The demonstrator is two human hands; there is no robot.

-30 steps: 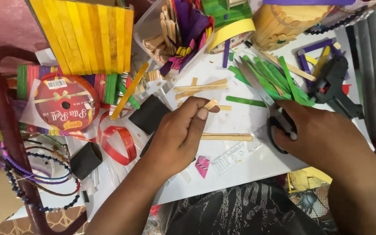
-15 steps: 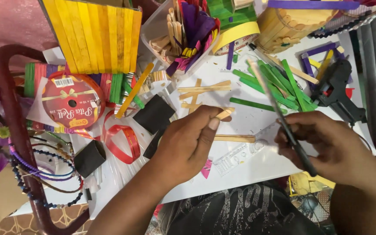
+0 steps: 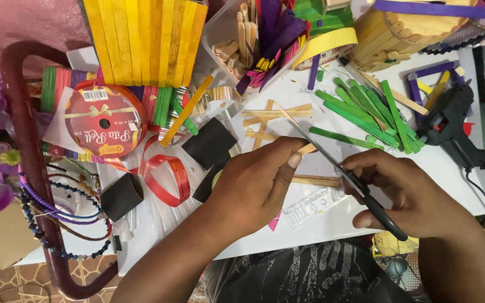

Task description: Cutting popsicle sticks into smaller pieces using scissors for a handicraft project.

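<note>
Centre frame, the left hand (image 3: 254,188) pinches a short plain wooden craft stick (image 3: 306,148); the right hand (image 3: 408,193) grips black-handled scissors (image 3: 341,168), blades at the stick, seemingly uncut.

White work table (image 3: 343,224) under even, bright light. Dark red curved chair frame (image 3: 26,140) at its left edge. Patterned tan floor tiles (image 3: 7,280) below. Pink cloth (image 3: 23,22) upper left.

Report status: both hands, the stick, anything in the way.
Left hand grips plain wooden stick. Right hand holds scissors, blades at the stick's tip. Loose sticks behind; nothing between.
</note>
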